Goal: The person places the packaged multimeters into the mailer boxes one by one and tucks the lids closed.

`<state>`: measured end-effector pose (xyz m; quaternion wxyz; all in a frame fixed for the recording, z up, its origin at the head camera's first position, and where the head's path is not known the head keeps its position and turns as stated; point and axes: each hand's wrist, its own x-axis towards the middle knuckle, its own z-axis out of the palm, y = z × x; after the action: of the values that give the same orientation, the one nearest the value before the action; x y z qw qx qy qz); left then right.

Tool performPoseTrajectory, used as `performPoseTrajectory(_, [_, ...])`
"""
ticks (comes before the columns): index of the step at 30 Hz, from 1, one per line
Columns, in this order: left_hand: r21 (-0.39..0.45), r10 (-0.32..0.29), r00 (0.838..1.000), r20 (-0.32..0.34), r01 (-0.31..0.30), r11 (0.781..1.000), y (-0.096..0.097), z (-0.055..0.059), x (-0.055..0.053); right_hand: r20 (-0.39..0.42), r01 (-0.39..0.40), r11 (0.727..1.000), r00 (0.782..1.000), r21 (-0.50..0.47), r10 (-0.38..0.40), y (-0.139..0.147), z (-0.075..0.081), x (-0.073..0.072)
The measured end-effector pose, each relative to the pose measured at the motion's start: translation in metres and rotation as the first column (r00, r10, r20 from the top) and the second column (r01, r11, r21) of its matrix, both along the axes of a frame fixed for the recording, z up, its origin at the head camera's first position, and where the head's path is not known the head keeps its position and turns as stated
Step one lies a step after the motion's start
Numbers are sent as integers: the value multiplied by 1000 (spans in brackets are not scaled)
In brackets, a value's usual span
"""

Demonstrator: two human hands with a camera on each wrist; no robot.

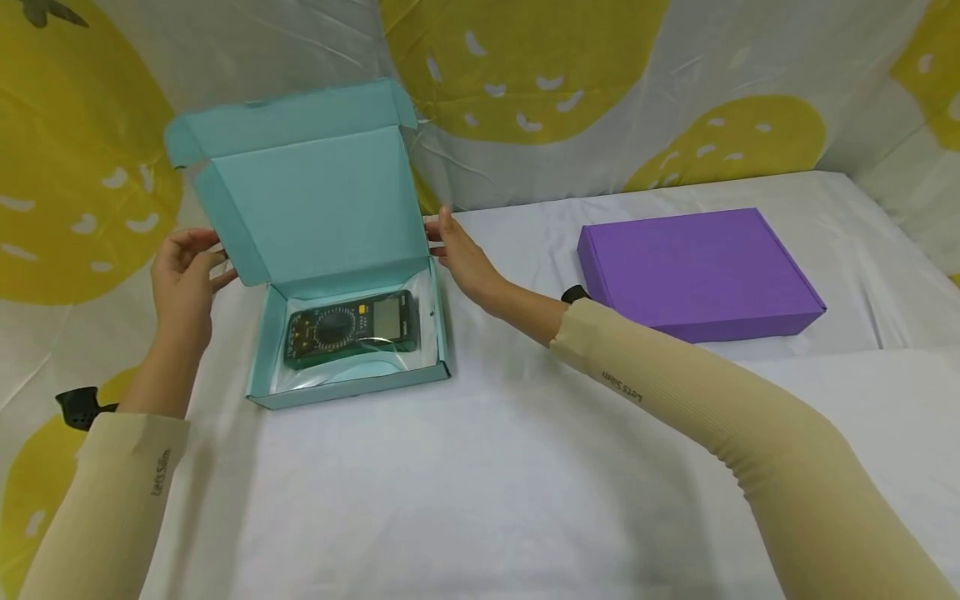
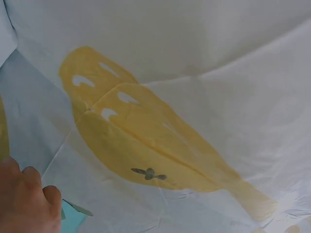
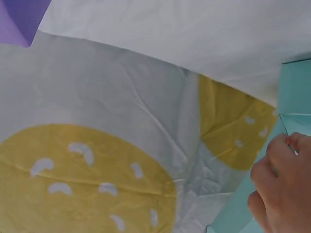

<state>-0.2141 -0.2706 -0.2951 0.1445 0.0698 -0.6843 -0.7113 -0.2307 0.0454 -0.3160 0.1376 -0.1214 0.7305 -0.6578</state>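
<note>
A teal cardboard box (image 1: 348, 384) lies on the white cloth with its lid (image 1: 322, 208) raised and tilted back. Inside it, a dark green digital multimeter (image 1: 351, 328) rests on clear plastic wrapping (image 1: 300, 377), its screen toward the right. At the lid's left side flap, my left hand (image 1: 183, 287) grips the edge with bent fingers. My right hand (image 1: 468, 258) holds the opposite edge near the hinge, thumb pointing up and fingers partly hidden behind the lid. Curled fingers also show against the teal lid (image 3: 243, 199) in the right wrist view.
A closed purple box (image 1: 697, 271) lies on the right side of the white cloth-covered table (image 1: 480, 475). Behind and to the left hangs a white cloth (image 1: 300, 50) printed with large yellow fruit shapes.
</note>
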Motion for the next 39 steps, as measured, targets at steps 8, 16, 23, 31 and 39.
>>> performPoseTrajectory(8, [233, -88, 996, 28, 79, 969, -6, -2, 8, 24, -7, 1000, 1000, 10, 7, 0, -1, 5])
performPoseTrajectory(16, [398, -179, 984, 23, 155, 904, -9, -5, 16, 39, 0, 1000, 999, 25, -1, 1, -3, 9])
performPoseTrajectory(23, [484, -261, 965, -4, 231, 844, -14, -10, 21, 55, -3, 1000, 998, 29, 1, 3, -6, 16])
performPoseTrajectory(31, [487, -313, 950, 7, 270, 831, -14, -13, 32, 80, -21, 998, 997, 54, 16, 6, -10, 22])
performPoseTrajectory(39, [519, -297, 955, 0, 254, 816, -12, -16, 35, 71, -79, 994, 995, 74, 74, 8, -11, 26])
